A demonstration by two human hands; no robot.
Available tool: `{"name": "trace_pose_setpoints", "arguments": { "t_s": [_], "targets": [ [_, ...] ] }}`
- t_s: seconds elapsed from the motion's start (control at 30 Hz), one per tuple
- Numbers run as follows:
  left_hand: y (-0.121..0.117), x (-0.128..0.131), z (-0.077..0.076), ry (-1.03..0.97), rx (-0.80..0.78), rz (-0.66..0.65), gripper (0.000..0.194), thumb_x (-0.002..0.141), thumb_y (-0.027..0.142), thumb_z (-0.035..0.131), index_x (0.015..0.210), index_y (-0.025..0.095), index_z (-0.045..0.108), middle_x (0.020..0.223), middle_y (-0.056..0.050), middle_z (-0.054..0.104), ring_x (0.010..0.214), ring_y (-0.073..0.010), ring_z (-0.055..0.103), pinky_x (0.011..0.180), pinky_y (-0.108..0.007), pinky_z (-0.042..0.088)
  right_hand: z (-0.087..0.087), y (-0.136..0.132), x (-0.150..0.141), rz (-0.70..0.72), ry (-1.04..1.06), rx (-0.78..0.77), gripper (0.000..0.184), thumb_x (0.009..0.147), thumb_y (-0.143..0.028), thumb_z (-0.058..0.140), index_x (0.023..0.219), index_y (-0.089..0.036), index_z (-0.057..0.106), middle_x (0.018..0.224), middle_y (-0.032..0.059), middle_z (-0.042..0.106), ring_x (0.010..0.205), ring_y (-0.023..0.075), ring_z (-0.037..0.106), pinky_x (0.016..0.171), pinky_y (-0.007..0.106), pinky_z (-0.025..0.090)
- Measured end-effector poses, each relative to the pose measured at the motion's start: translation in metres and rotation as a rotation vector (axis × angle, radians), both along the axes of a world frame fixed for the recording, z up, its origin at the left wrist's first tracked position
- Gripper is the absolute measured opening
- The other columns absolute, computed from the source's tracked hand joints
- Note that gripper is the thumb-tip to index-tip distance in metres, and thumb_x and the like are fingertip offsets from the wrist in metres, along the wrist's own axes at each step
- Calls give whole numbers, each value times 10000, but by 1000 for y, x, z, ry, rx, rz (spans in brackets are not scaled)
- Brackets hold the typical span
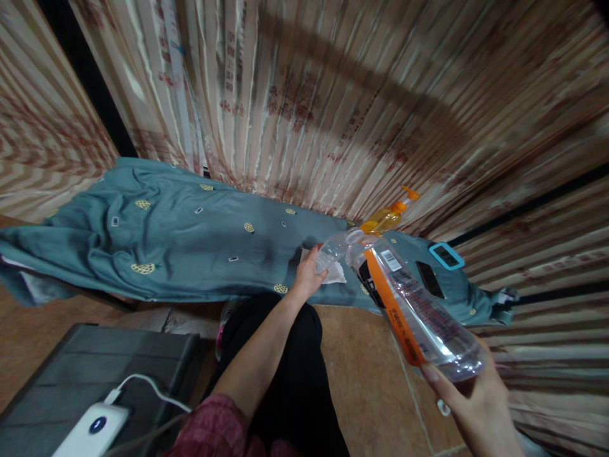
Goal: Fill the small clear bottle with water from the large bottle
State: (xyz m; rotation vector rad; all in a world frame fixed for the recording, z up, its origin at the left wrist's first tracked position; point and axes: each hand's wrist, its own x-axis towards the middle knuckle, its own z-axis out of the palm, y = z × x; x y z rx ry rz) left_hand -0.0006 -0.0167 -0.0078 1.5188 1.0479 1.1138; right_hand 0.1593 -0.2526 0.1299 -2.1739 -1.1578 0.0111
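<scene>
My right hand grips the base of a clear plastic bottle with an orange label strip, tilted so its neck points up-left. My left hand reaches out to the bottle's neck, its fingers closed around the mouth or cap over a white tissue. Both lie above a teal blanket patterned with small yellow pineapples. My legs in black trousers show below my left arm.
An orange pump bottle lies at the blanket's far edge. A teal-framed device and a black phone rest on the blanket at right. A white power bank with cable sits on a dark box. Striped curtains hang behind.
</scene>
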Motion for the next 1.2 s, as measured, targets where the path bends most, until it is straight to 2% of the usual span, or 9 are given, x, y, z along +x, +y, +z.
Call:
{"name": "trace_pose_setpoints", "arguments": {
  "t_s": [0.1, 0.33, 0.8, 1.0, 1.1, 1.2],
  "targets": [
    [0, 0, 1, -5, -7, -3, 715, 674, -26, 762, 1329, 209, 600, 1301, -104, 718, 1238, -271, 671, 1097, -437, 510, -1, -1, 2, 2, -16, 2, 885, 563, -790, 705, 1182, -167, 595, 1002, 123, 707, 944, 344, 708, 841, 447, 565],
    [-1, -1, 2, 10, -22, -16, 697, 695, 0, 760, 1340, 202, 588, 1327, -116, 706, 1266, -278, 661, 1094, -397, 501, -7, -9, 26, 49, -84, -68, 846, 612, -752, 720, 1216, -173, 592, 1013, 120, 704, 933, 341, 709, 807, 439, 570],
    [0, 1, -2, -57, -34, -3, 723, 672, -2, 764, 1339, 225, 601, 1337, -103, 707, 1267, -283, 658, 1110, -421, 494, -15, -14, 38, 79, -83, -74, 794, 649, -696, 751, 1234, -186, 581, 986, 90, 691, 890, 312, 700, 777, 414, 568],
    [0, 1, -4, -57, -27, 3, 731, 663, -3, 762, 1331, 256, 611, 1321, -74, 717, 1252, -275, 663, 1104, -411, 503, -6, -8, 19, 74, -50, -55, 812, 628, -724, 730, 1213, -179, 585, 973, 87, 692, 896, 316, 696, 799, 423, 560],
    [0, 1, -3, -35, -17, -2, 712, 672, 9, 758, 1333, 225, 603, 1310, -90, 719, 1238, -273, 670, 1091, -403, 509, -2, -3, 5, 38, -35, 5, 829, 620, -769, 691, 1190, -176, 593, 991, 99, 698, 916, 322, 698, 818, 432, 557],
    [0, 1, -2, -37, -15, 5, 707, 671, 3, 752, 1324, 230, 606, 1298, -83, 722, 1222, -265, 678, 1087, -400, 512, -3, -3, 5, 27, -44, 15, 842, 614, -774, 691, 1188, -165, 597, 987, 106, 698, 914, 326, 699, 815, 437, 560]
  ]
}}
